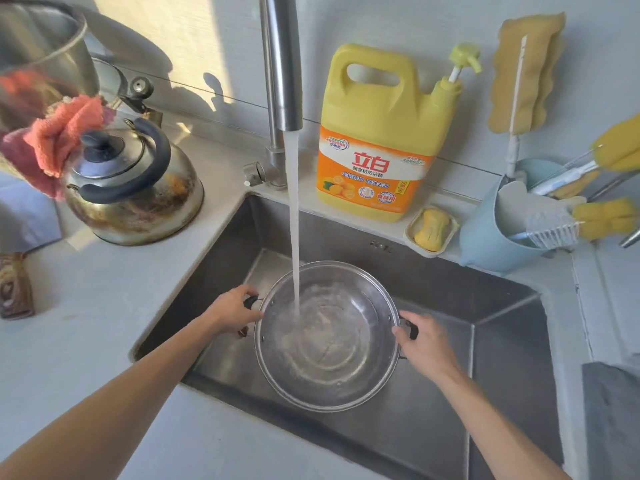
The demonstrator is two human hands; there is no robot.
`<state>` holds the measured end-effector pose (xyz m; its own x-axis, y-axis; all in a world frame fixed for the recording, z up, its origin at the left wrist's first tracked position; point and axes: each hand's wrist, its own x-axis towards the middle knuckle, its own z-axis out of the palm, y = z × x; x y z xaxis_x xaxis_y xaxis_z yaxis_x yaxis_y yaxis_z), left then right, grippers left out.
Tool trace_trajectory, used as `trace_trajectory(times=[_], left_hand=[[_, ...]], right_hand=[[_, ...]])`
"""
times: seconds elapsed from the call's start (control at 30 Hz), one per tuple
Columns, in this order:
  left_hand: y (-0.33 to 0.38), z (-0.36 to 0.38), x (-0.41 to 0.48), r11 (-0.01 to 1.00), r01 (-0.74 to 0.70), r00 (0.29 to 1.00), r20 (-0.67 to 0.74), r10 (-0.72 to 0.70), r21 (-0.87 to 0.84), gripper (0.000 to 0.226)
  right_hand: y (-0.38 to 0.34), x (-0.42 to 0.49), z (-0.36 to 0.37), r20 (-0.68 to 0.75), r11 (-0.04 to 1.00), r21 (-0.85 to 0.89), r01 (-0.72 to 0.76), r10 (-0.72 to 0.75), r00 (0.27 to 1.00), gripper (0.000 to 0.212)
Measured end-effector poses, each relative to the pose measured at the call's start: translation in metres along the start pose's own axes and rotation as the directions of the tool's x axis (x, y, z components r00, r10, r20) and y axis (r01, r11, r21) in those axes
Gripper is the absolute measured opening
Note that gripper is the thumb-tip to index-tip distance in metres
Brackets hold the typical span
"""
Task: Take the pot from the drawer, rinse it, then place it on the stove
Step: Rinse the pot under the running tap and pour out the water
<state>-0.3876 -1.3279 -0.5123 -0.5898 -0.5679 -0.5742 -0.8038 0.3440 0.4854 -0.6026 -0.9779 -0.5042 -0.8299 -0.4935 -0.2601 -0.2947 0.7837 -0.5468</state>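
A round steel pot (339, 358) sits low in the steel sink (502, 341), its mouth facing up. Water runs from the tap (281, 64) in a white stream and lands inside the pot near its left side, swirling over the bottom. My left hand (235, 310) grips the pot's black left handle. My right hand (426, 344) grips the black right handle. The stove is out of sight.
A stained kettle (135, 188) stands on the counter to the left, orange cloths (59, 136) above it. Behind the sink are a yellow detergent jug (384, 133), a soap dish (431, 230) and a blue holder with brushes (498, 233). A grey cloth (609, 420) lies at right.
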Motion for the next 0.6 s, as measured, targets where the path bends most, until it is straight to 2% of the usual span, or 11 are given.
trace_trajectory(times=[0.1, 0.27, 0.43, 0.6], left_hand=[[-0.005, 0.009, 0.0, 0.989, 0.041, 0.999, -0.005, -0.042, -0.142, 0.05], [-0.009, 0.002, -0.003, 0.969, -0.056, 0.989, -0.146, 0.021, -0.24, 0.049], [-0.007, -0.015, -0.011, 0.972, -0.162, 0.957, -0.265, 0.114, -0.168, 0.052], [0.003, -0.022, -0.016, 0.987, -0.158, 0.969, -0.197, 0.15, -0.021, 0.051]], right_hand=[[-0.01, 0.0, -0.01, -0.071, 0.996, -0.011, 0.091, -0.091, 0.993, 0.04], [-0.021, -0.009, -0.008, -0.183, 0.986, 0.115, 0.122, -0.1, 0.978, 0.035], [-0.015, -0.02, 0.013, -0.202, 0.953, 0.301, 0.033, 0.03, 0.979, 0.033], [0.0, -0.026, 0.025, -0.109, 0.939, 0.325, -0.113, 0.155, 0.982, 0.031]])
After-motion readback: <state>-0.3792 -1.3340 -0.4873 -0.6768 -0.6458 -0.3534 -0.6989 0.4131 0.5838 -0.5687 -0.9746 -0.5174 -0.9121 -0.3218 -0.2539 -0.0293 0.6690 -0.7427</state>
